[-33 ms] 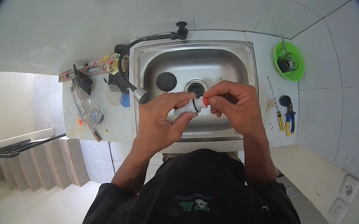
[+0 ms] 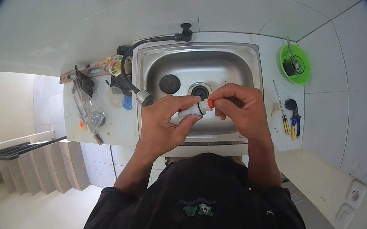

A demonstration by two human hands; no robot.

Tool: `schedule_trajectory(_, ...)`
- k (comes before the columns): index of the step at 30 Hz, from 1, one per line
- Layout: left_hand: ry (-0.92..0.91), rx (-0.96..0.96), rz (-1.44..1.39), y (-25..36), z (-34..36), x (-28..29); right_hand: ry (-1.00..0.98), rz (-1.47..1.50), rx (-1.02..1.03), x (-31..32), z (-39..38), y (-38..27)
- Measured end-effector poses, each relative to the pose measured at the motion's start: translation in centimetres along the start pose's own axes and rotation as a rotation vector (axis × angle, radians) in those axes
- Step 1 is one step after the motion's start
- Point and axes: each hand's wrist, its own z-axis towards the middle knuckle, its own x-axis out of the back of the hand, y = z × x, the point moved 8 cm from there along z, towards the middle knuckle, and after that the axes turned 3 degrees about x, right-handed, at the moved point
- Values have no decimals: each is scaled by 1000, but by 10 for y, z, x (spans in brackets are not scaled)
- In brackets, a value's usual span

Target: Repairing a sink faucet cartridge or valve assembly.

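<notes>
Head view: above the steel sink (image 2: pixel 217 65), the left hand (image 2: pixel 165 116) has its fingers wrapped around a white plastic fitting (image 2: pixel 188 111) with a dark ring, while the right hand (image 2: pixel 243 109) pinches the red piece (image 2: pixel 211 103) at its end. On the counter (image 2: pixel 270 56) to the right, pliers (image 2: pixel 297 122) lie beside a screwdriver (image 2: pixel 286 125), near a green bowl (image 2: pixel 306 76).
</notes>
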Motion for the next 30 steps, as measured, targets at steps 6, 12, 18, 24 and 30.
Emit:
schedule_trajectory(6,35,-86,-65,5,1,5,2,40,105,-4,-2,-4)
schedule_trajectory(12,39,-158,10,11,1,4,-4,111,95,-2,-1,6)
schedule_trajectory(18,17,3,-121,-4,2,1,36,130,123,-5,2,3)
schedule_trajectory(24,-31,155,-380,-27,1,-8,-3,200,141,-6,6,4)
schedule_trajectory(30,-106,349,-781,-45,4,-25,34,109,137,-3,5,5)
